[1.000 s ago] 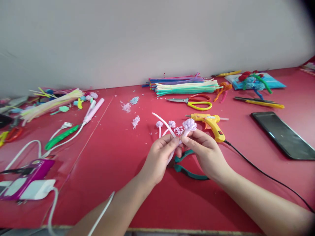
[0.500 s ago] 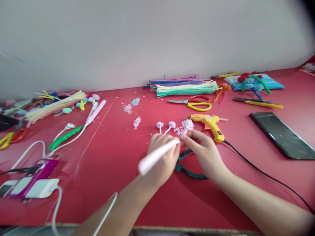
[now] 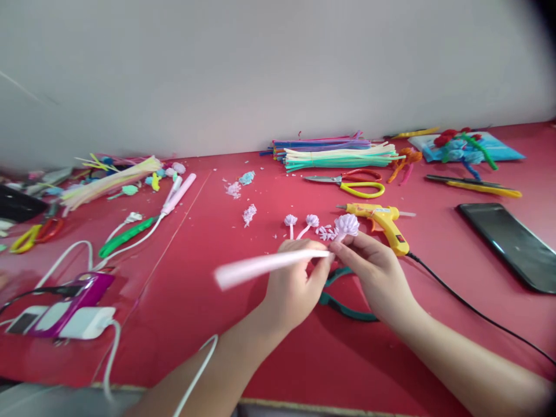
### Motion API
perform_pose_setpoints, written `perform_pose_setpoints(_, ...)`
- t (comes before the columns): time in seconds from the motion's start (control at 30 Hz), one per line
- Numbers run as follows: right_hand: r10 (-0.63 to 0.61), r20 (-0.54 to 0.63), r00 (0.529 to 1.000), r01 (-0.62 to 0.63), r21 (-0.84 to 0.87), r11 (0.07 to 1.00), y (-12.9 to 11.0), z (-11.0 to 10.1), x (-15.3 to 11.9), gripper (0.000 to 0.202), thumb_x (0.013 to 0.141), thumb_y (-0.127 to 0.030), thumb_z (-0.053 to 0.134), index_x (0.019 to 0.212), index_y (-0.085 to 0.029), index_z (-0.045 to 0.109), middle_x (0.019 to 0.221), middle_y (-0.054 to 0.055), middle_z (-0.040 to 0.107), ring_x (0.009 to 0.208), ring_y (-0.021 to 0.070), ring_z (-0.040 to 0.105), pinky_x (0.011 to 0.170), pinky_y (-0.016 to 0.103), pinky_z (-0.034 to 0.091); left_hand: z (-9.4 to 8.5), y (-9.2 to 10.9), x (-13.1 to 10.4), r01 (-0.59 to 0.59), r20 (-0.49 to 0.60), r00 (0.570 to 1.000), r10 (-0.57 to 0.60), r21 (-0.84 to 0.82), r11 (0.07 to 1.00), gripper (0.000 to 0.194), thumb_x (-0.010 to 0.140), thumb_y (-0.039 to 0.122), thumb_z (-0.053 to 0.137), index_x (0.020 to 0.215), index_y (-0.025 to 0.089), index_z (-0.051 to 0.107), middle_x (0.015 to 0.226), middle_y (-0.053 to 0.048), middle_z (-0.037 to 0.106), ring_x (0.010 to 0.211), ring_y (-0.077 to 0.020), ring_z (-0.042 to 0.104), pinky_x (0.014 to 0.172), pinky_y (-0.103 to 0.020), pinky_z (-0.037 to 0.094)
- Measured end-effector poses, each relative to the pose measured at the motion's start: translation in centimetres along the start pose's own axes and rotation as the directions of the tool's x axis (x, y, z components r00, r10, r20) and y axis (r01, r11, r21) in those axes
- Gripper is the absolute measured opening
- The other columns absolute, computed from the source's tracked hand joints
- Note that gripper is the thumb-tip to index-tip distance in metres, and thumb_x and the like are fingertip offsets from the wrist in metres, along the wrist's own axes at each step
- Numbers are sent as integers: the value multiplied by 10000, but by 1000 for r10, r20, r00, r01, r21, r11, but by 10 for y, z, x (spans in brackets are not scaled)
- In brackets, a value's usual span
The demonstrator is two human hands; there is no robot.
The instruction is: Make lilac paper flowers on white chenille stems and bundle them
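Note:
A pale purple pipe-cleaner flower (image 3: 347,225) is held between both hands, its petalled head pointing away from me. Its long fuzzy stem (image 3: 260,268) reaches back over my left hand toward the camera and is blurred. My left hand (image 3: 293,284) is closed around the stem at its front part. Just under the flower head, the thumb and fingers of my right hand (image 3: 376,266) pinch the stem. Beyond the left hand lie two smaller purple flowers (image 3: 311,220) and some loose petal pieces (image 3: 326,233). Green-handled pliers (image 3: 350,310) lie partly hidden beneath the hands.
Right of my hands are a yellow glue gun (image 3: 382,220) with a black cord and a phone (image 3: 508,243). Scissors (image 3: 362,188) and bundled pipe cleaners (image 3: 343,156) lie behind. At left are a purple power strip (image 3: 78,304), cables, a pink corded tool (image 3: 179,194) and fuzz scraps (image 3: 249,215).
The stem's near end has swung left and up, lying flatter across my left hand. The whole view has shifted slightly, with things appearing farther right. Both hands keep their hold.

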State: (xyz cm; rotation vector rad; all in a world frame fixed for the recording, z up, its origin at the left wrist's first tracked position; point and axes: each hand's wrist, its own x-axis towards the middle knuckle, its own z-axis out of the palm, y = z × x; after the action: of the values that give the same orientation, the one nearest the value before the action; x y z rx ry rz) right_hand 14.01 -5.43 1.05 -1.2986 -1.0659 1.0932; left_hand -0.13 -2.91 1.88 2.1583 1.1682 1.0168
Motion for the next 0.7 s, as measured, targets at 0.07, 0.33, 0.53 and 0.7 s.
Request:
perform_pose_setpoints(0.07,-4,14,1000,4,11,1000,0,-1,-1,217,825,-375,606,707,-195,574,656,-13,528,614,128,481,569,250,406,-3,2,2,240,106,970,-221,-239,941,185,865,318,550,759,195,638,693,-21,657,671,-169,590,656,-283,435)
perform_pose_setpoints(0.33,-59,161,985,21,232,972,0,2,-3,142,871,-316,572,768,-221,594,656,1,600,618,159,574,633,300,467,0,0,8,587,456,795,-399,-744,319,216,845,293,579,695,164,665,554,15,598,556,-102,530,629,-233,404)
perform_pose_setpoints(0.53,-70,205,976,-7,356,935,1,0,-3,122,877,-275,574,777,-215,608,677,-5,605,616,148,592,649,307,487,-2,1,9,615,544,780,-309,-758,219,245,875,268,547,709,141,674,542,4,591,530,-83,523,606,-219,394)
perform_pose_setpoints(0.7,-38,225,974,-54,387,920,5,-1,-1,122,875,-288,578,785,-214,616,694,-3,617,611,147,594,620,301,488,5,-2,4,574,503,801,-324,-798,182,233,878,275,562,700,146,639,548,16,547,566,-84,502,659,-227,409)
